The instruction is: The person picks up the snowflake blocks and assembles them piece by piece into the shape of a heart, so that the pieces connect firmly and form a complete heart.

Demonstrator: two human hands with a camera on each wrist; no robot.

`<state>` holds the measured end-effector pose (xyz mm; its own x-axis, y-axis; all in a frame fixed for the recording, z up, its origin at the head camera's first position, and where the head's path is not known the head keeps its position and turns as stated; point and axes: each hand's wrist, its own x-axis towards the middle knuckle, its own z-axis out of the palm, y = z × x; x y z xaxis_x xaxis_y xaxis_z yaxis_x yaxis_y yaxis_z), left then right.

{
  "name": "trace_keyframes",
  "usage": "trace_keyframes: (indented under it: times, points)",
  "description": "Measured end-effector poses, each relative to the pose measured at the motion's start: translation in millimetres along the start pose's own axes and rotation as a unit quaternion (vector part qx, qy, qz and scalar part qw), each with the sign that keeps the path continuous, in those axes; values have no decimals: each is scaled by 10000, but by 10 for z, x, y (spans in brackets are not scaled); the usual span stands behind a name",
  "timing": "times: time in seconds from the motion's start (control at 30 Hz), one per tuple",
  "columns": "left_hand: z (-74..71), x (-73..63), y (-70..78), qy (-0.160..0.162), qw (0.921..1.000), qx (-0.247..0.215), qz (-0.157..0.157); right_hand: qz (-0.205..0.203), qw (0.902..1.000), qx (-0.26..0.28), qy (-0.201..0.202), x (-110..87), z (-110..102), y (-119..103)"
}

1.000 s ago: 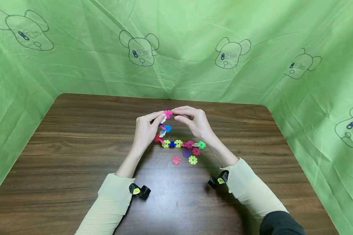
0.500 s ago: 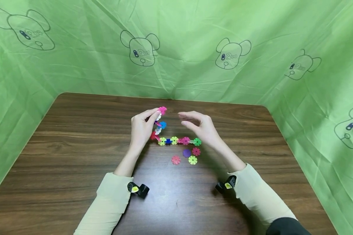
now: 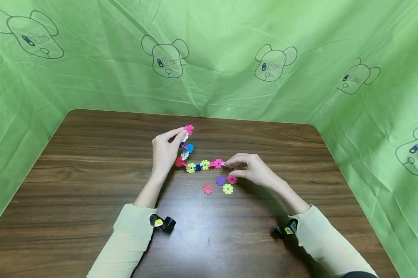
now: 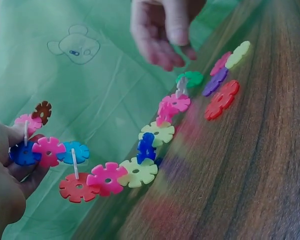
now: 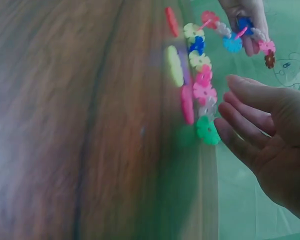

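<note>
A chain of interlocking flower-shaped snowflake discs (image 3: 205, 165) bends in an L on the table. My left hand (image 3: 164, 152) pinches its far upper part between thumb and fingers, near a pink disc (image 3: 189, 129); in the left wrist view a brown disc (image 4: 42, 112) sits at that end. My right hand (image 3: 255, 170) is over the chain's other end, fingers apart and slightly bent. Its fingertips are right by the green end disc (image 5: 208, 131), which the hand covers in the head view. A clear disc (image 5: 208, 107) joins green to pink.
Several loose discs lie nearer me than the chain: a purple one (image 3: 220, 180), a magenta one (image 3: 232, 179), a yellow-green one (image 3: 227, 189) and a coral one (image 3: 207, 189). Green curtain (image 3: 215, 96) surrounds the wooden table (image 3: 90, 173) at back and sides.
My right hand has left the pink disc at the far end and come down to the right, to the green end. My left hand has shifted slightly left, drawing the chain along.
</note>
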<state>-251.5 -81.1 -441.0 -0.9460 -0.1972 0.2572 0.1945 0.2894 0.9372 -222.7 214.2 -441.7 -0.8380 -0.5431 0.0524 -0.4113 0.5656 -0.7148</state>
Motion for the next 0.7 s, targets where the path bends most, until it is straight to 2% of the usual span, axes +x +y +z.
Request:
trace_keyframes:
  times: [0.23, 0.57, 0.7]
  points:
    - [-23, 18, -40, -138, 9993, -132, -316, -349, 9973, -481, -436, -72, 50, 128]
    - [-39, 13, -29, -334, 9981, -288, -436, -623, 9921, -960, -516, -97, 91, 167]
    - [-38, 13, -26, -374, 9977, -280, -487, -602, 9916, -1009, -541, -101, 108, 172]
